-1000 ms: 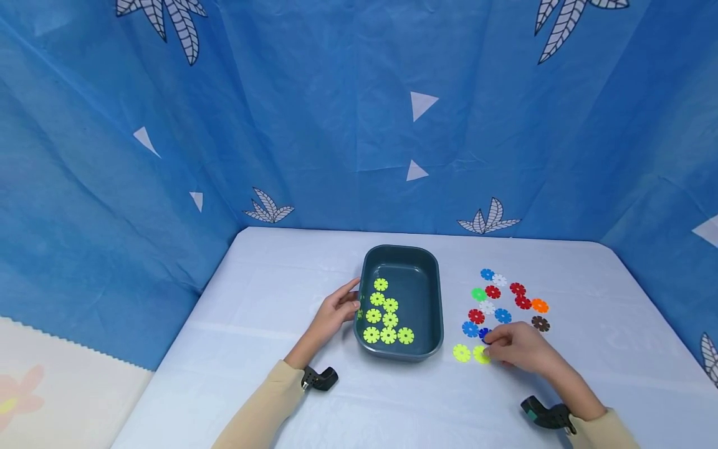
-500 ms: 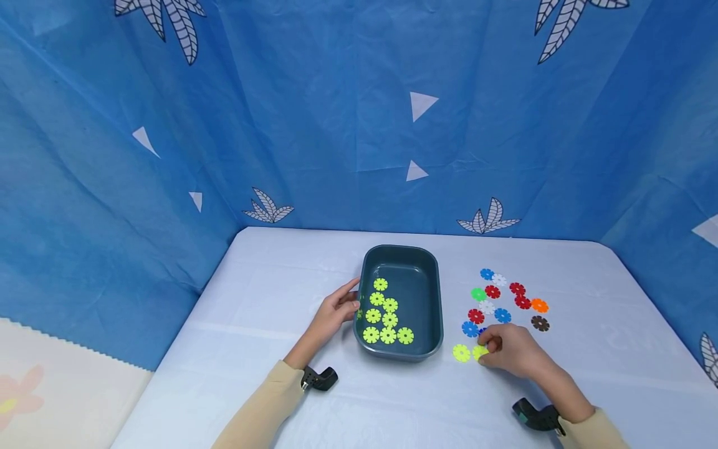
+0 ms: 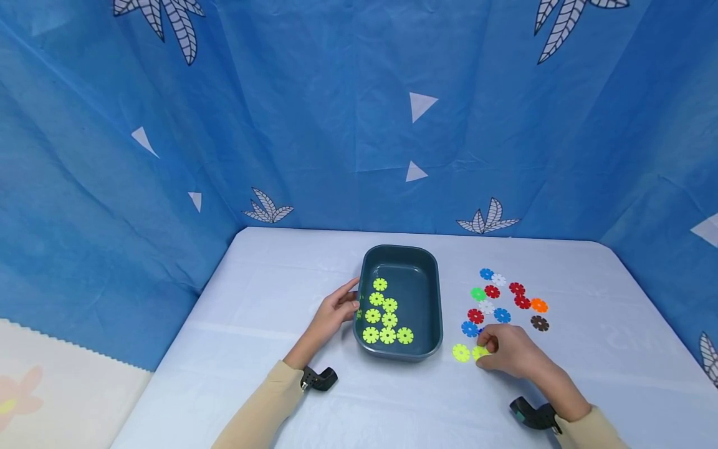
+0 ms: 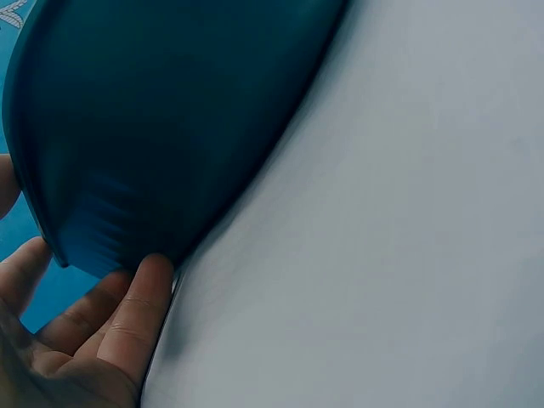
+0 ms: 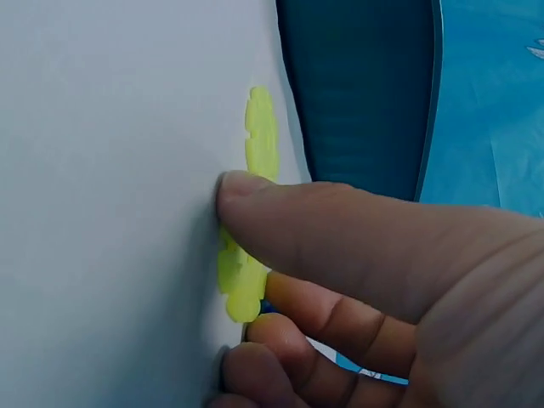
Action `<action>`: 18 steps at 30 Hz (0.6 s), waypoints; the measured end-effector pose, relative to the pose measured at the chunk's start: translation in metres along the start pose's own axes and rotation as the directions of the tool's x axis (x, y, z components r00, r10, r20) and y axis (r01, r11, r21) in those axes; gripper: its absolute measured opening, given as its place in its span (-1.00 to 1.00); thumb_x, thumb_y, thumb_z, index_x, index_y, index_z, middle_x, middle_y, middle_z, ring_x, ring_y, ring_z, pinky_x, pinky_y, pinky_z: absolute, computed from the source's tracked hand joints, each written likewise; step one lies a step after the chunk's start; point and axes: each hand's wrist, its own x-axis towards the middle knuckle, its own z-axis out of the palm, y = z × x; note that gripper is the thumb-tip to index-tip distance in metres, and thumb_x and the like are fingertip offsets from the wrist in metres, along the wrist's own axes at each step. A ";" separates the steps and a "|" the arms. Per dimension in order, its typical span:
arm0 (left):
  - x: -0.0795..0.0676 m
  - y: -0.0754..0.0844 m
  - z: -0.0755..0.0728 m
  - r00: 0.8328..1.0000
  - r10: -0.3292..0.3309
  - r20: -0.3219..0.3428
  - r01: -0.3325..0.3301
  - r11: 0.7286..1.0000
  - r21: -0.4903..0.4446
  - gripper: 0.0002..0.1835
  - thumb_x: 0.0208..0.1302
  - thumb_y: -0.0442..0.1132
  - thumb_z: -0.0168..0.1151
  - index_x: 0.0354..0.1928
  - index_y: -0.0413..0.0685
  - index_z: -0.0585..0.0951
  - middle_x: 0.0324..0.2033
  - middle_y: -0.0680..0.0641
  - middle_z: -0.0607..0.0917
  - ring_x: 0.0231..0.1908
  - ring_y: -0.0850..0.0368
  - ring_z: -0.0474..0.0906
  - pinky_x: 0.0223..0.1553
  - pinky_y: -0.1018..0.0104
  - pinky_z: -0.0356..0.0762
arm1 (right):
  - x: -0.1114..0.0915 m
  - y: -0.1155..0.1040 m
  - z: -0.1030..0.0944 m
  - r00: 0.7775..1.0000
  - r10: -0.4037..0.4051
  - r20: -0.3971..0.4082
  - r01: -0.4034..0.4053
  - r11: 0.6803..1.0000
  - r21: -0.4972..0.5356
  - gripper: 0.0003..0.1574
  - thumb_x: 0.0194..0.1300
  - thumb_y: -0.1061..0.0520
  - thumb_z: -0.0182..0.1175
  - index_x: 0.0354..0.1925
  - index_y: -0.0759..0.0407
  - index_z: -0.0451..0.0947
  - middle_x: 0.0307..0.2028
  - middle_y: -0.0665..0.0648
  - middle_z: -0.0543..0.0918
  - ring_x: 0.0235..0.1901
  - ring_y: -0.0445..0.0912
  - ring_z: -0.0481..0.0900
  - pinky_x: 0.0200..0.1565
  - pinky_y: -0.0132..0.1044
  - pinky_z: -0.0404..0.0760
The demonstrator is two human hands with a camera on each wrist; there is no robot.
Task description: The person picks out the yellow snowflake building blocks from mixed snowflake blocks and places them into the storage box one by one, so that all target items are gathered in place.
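In the head view my left hand (image 3: 335, 312) rests at the left side of a dark teal plastic tray (image 3: 439, 293). Its fingertips touch the tray's outer wall (image 4: 161, 127) in the left wrist view, and I see no curl round the wall. My right hand (image 3: 512, 350) is low over the table, pinching a yellow snowflake disc (image 3: 479, 353) by its edges between thumb and fingers. The thumb hides part of this notched disc (image 5: 242, 285) in the right wrist view. Just left of it lies another yellow disc (image 3: 461, 353), flat and untouched.
Several yellow discs (image 3: 387, 335) lie along the tray's left and near inside. Right of the tray are blue, white, red and green discs, an orange disc (image 3: 540, 305) and a brown disc (image 3: 540, 323). A blue curtain (image 3: 353, 125) stands behind the white table (image 3: 280, 268).
My right hand has shifted slightly left and closed its thumb and fingers about the yellow disc. The left hand and tray stay put.
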 end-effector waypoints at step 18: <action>0.000 0.000 -0.001 1.000 -0.009 0.002 0.009 1.000 -0.005 -0.37 0.44 -0.21 0.14 0.53 0.16 0.34 0.29 -0.28 0.57 0.20 -0.17 0.62 0.08 0.14 0.76 | -0.002 -0.003 0.000 1.000 -0.007 0.004 0.007 1.000 0.002 -0.60 -0.09 0.22 0.61 -0.40 0.15 0.53 -0.52 0.05 0.44 -0.43 -0.09 0.39 -0.49 -0.39 0.39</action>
